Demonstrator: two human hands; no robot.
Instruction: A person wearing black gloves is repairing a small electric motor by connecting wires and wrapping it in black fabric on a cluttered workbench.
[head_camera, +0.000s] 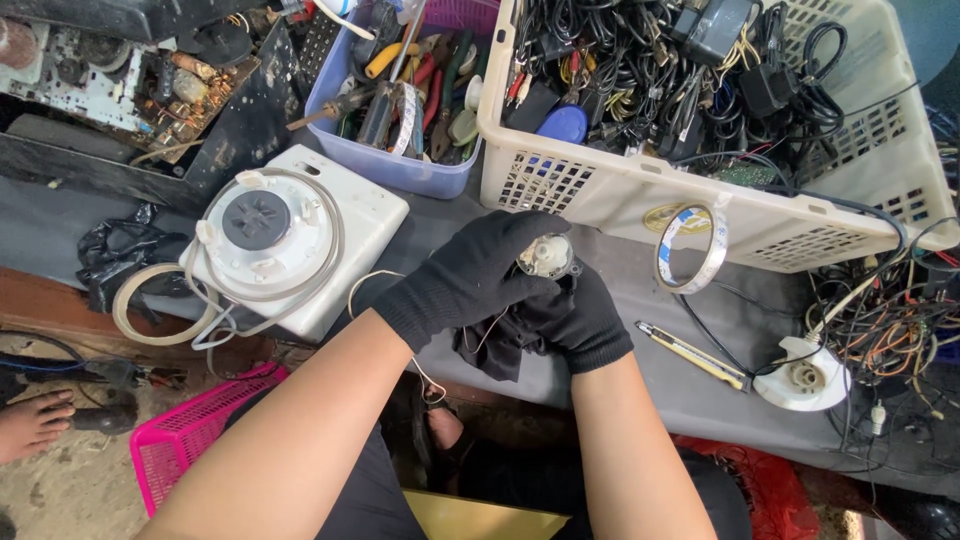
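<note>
Both of my hands wear black gloves and meet over the grey bench. My left hand (470, 275) wraps over the top of a small round white-and-grey motor part (546, 256). My right hand (580, 315) cups the same part from below, together with a dark cloth (497, 350) that hangs under it. A thin white wire (372, 282) loops away from the part to the left. The part is mostly hidden by my fingers.
A white blender base (345, 215) with a loose ring sits to the left. A blue tool tub (390, 165) and a cream basket of cables (620, 190) stand behind. A tape roll (690, 250), yellow utility knife (690, 353), white round part (805, 375) and pink basket (190, 430) surround.
</note>
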